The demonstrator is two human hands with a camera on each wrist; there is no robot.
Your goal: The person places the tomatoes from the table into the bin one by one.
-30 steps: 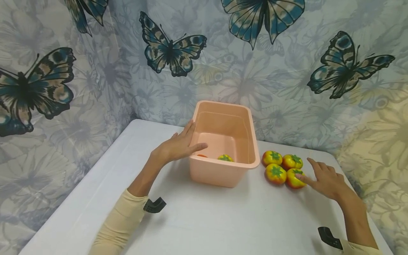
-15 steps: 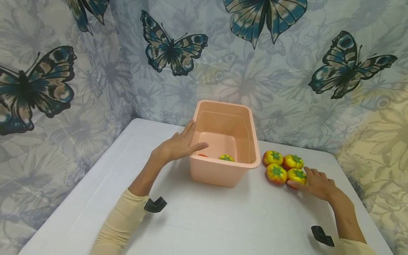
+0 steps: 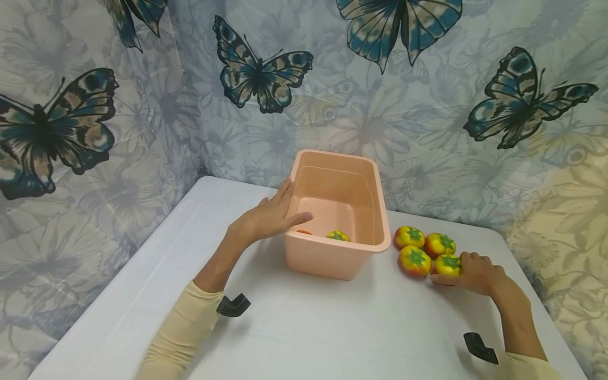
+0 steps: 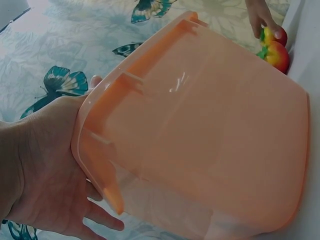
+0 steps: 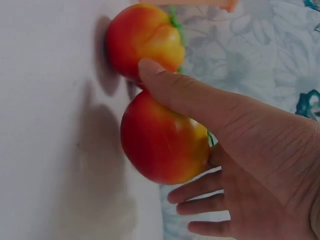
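My left hand (image 3: 268, 217) rests on the left rim of a peach plastic bin (image 3: 318, 265). Its thumb lies over the rim and its fingers stretch along the outer wall, straight and spread in the left wrist view. To the right of the bin, my right hand (image 3: 482, 274) grips the front right red-and-yellow tomato (image 3: 448, 264), thumb on one side and fingers on the other. Three more tomatoes with green star-shaped tops sit close beside it, the nearest being the front left tomato (image 3: 415, 260). In the right wrist view the thumb crosses the held tomato (image 5: 162, 142).
Inside the bin, a tomato (image 3: 339, 235) and a bit of something orange-red (image 3: 303, 231) show above the front rim. The white table (image 3: 342, 327) backs onto butterfly-patterned cloth (image 3: 266, 142). Black wrist pieces (image 3: 480, 348) project from both sleeves.
My right hand has come left and down onto the front right tomato and closed around it. That tomato has shifted very slightly. My left hand stays on the bin rim.
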